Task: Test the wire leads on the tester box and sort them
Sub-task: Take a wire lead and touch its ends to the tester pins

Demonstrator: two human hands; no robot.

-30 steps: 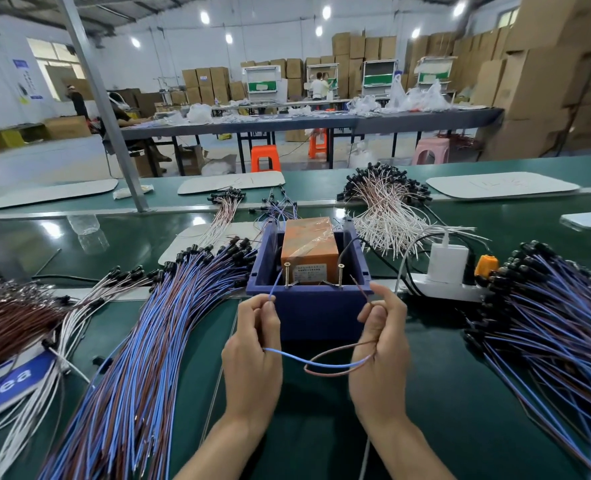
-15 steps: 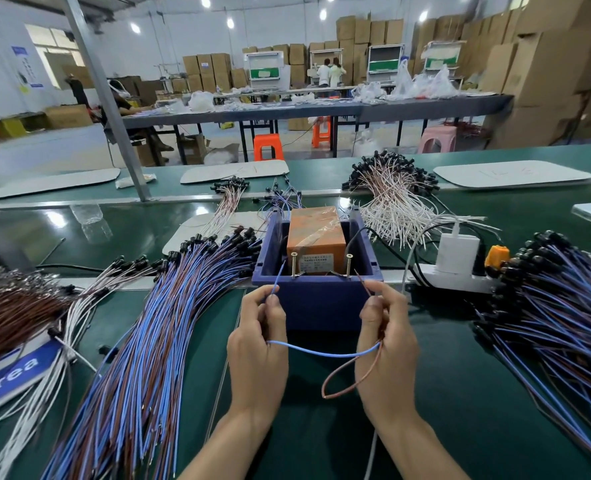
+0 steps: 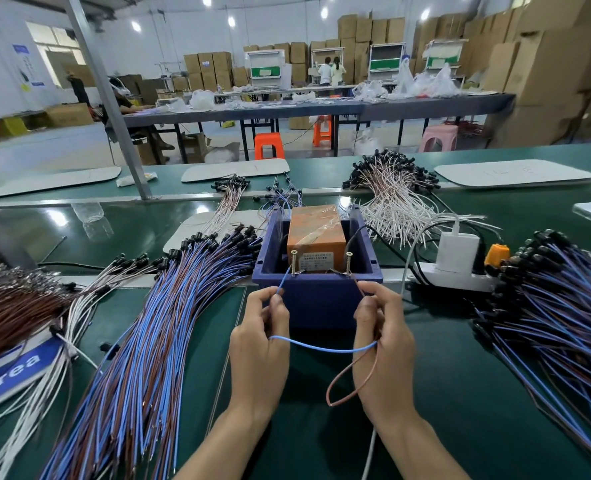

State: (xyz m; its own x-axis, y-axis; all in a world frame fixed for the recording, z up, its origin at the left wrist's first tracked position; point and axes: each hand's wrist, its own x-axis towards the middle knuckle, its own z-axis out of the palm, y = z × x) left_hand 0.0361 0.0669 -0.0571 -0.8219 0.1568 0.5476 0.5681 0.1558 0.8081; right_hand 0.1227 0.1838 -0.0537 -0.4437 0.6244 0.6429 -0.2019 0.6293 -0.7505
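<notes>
The tester is an orange box (image 3: 314, 230) inside a dark blue tray (image 3: 318, 299), with two upright brass screws (image 3: 293, 262) at its front. My left hand (image 3: 257, 344) pinches the blue lead (image 3: 321, 348) and holds its tip against the left screw. My right hand (image 3: 385, 344) pinches the brown lead (image 3: 347, 384), its tip up by the right screw. The blue lead sags between my hands and the brown one loops below my right hand.
A big fan of blue and brown leads (image 3: 141, 341) lies left of the tray, another pile (image 3: 557, 317) at the right. White leads (image 3: 391, 202) lie behind. A white power strip with charger (image 3: 456, 258) sits right of the tray. A blue label (image 3: 6, 372) is at far left.
Both hands rose slightly toward the tray's front, keeping the lead tips at the screws. The brown loop dropped lower below my right hand. The camera tilted down and moved closer.
</notes>
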